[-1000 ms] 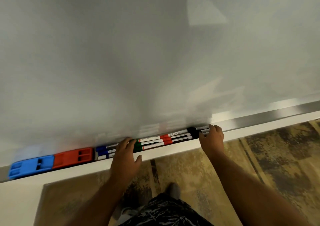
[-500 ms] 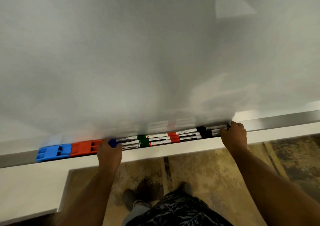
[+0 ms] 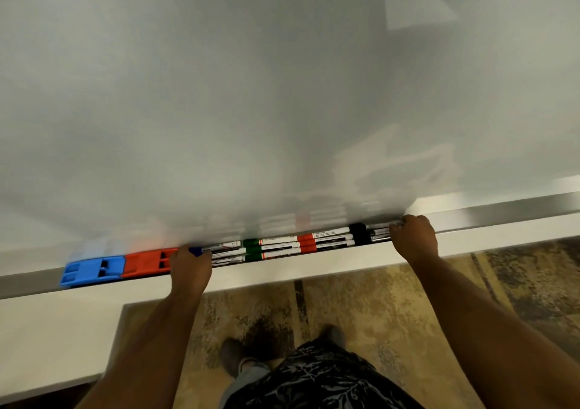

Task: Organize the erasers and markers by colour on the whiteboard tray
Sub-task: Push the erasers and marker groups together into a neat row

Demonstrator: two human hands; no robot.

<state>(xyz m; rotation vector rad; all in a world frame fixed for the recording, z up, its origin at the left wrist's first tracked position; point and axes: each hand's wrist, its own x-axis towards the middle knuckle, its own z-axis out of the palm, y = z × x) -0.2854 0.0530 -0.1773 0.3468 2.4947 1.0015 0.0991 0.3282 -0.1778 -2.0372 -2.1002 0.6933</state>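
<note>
A blue eraser (image 3: 92, 270) and a red eraser (image 3: 146, 262) lie end to end at the left of the whiteboard tray (image 3: 502, 212). To their right the markers run in a row of groups: blue-capped markers (image 3: 219, 251), green-capped markers (image 3: 266, 248), red-capped markers (image 3: 323, 239) and black-capped markers (image 3: 364, 233). My left hand (image 3: 190, 267) rests at the blue caps, fingers curled against the row's left end. My right hand (image 3: 414, 239) is curled at the right end of the black markers. Fingertips of both hands are hidden in the tray.
The whiteboard (image 3: 282, 94) fills the upper view. Below the tray runs a white ledge (image 3: 62, 330). Patterned brown carpet (image 3: 392, 298) and my feet (image 3: 235, 355) lie beneath. The tray continues to the right of my right hand.
My left hand has slid left from the green markers to the blue caps beside the red eraser. My right hand stays at the black markers' right end. The camera has shifted.
</note>
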